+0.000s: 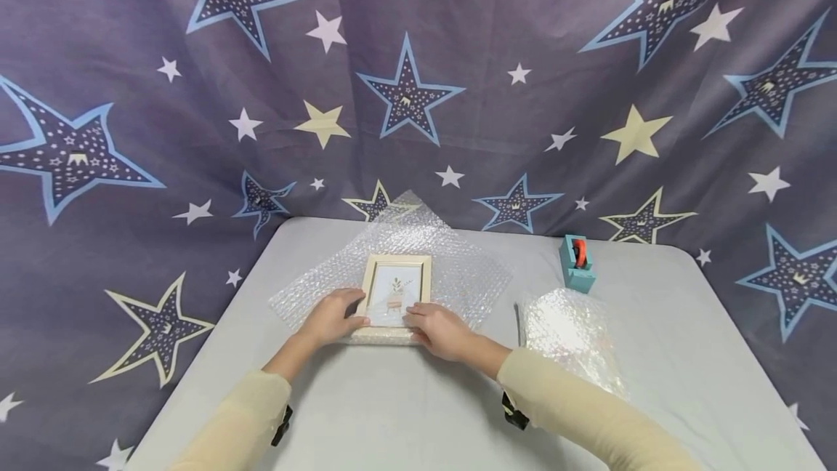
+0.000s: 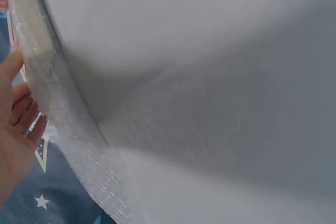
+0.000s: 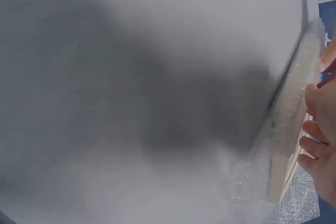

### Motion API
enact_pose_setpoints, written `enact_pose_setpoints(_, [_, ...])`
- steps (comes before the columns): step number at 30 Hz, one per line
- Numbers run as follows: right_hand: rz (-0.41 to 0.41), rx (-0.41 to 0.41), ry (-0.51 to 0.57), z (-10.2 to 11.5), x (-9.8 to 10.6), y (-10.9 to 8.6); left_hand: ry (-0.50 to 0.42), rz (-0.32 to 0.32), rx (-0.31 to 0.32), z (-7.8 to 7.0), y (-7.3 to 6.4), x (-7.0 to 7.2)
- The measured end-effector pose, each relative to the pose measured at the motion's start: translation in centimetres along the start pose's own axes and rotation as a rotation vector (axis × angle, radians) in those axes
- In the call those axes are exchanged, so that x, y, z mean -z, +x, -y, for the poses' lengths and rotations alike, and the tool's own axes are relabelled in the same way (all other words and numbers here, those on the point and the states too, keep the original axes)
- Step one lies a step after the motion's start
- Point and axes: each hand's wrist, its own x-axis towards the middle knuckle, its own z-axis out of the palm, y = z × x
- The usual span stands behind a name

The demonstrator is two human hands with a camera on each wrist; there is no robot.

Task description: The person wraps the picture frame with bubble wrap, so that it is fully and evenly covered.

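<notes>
A picture frame (image 1: 429, 275) with a pale wood border and a small plant print lies face up on a sheet of bubble wrap (image 1: 418, 227). The near edge of the wrap is folded up over the frame's lower end. At the lower left corner, my left hand (image 1: 330, 316) holds the folded wrap against the frame, thumb on the front side. My right hand (image 1: 441, 329) grips the wrap at the lower right, fingertips over the print. Both wrist views show the wrapped near edge of the frame beside the hands' fingers (image 2: 23, 108).
A bubble-wrapped flat package (image 1: 569, 333) lies to the right on the grey-white table (image 1: 392, 413). Behind it stands a teal tape dispenser (image 1: 577, 275) with a red roll core. A star-patterned curtain (image 1: 484, 42) hangs behind the table.
</notes>
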Motion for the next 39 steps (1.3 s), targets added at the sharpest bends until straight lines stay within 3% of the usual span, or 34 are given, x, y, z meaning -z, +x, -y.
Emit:
enact_pose_setpoints(14, [0.043,-0.087,0.041,-1.7,-0.3,-0.9,-0.029,0.013,0.011,-0.8,1.5,-0.7])
enact_pose_setpoints(18, [0.025,-0.103,0.04,-1.9,-0.5,-0.9,-0.045,0.034,0.054,-0.9,1.9,-0.8])
enact_pose_setpoints(25, [0.026,-0.084,0.027,-1.6,-0.5,-0.5,-0.121,0.044,0.067,-0.7,3.2,0.7])
enact_pose_setpoints(30, [0.014,-0.03,-0.016,-1.8,-1.2,-0.3,-0.136,0.056,0.098,-0.3,5.1,1.9])
enact_pose_setpoints(39, [0.078,-0.097,-0.016,-1.2,-0.6,-0.2,-0.143,0.015,0.254,0.5,10.9,3.6])
